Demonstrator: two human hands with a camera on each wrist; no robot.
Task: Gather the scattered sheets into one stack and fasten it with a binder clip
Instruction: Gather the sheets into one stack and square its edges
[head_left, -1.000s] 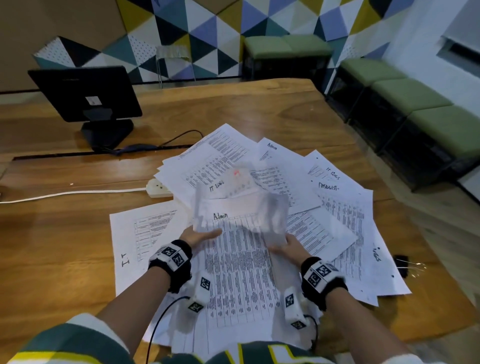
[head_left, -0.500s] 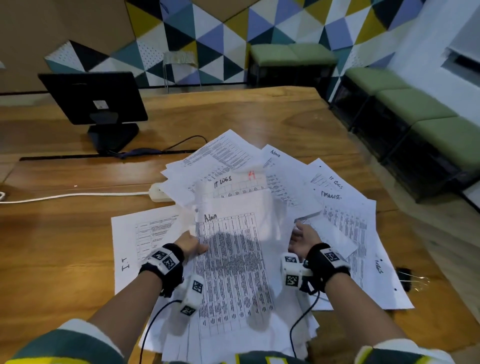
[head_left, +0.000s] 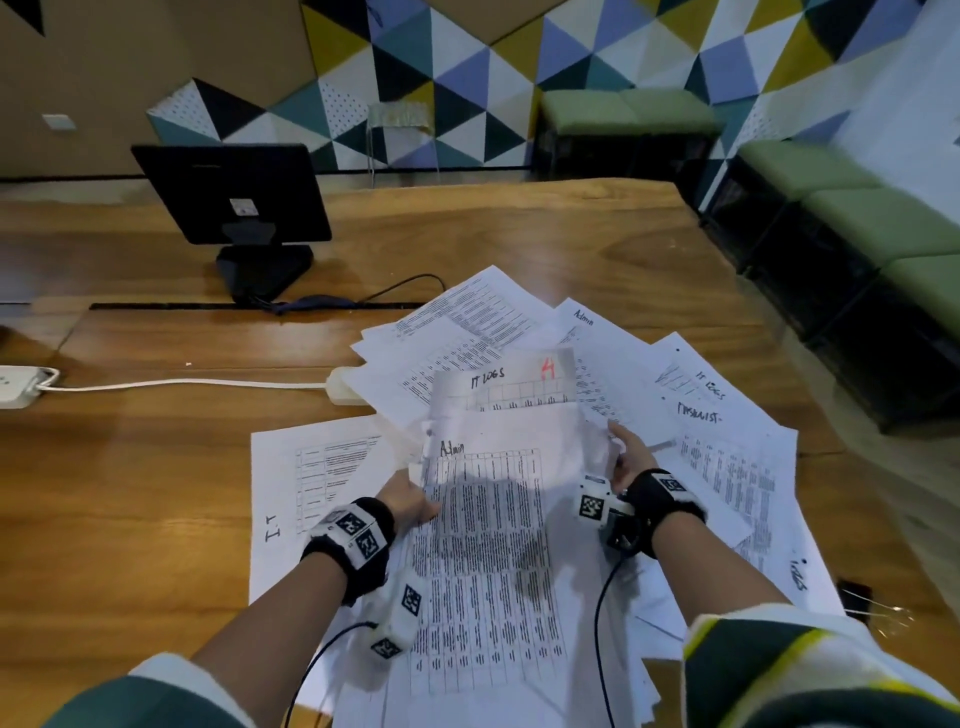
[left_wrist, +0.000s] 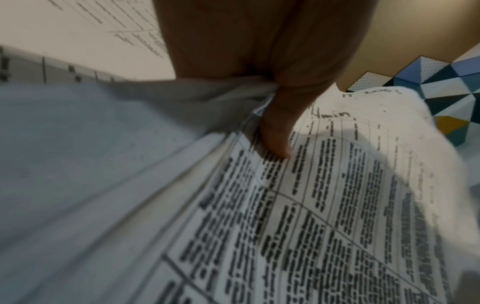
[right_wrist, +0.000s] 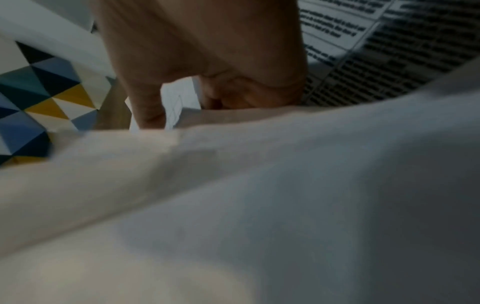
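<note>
A stack of printed sheets (head_left: 493, 545), its top page marked "Admin", lies in front of me over the wooden table (head_left: 130, 493). My left hand (head_left: 410, 501) pinches its left edge, thumb (left_wrist: 275, 133) on top and the fingers hidden underneath. My right hand (head_left: 626, 457) grips the stack's right edge near the top corner; in the right wrist view the fingers (right_wrist: 148, 107) curl behind the paper (right_wrist: 259, 185). More loose sheets fan out to the left (head_left: 311, 467), behind (head_left: 467, 322) and to the right (head_left: 727, 467). A black binder clip (head_left: 857, 597) lies on the table at the far right.
A dark monitor (head_left: 234, 192) stands at the back left. A white power strip (head_left: 345, 387) with its cable (head_left: 182, 384) lies partly under the far sheets. Green benches (head_left: 883, 218) line the wall past the table's right edge.
The lifted, flapping sheets have settled onto the stack. My right hand slid from the stack's lower middle out to its right edge and forward. My left hand stays on the left edge.
</note>
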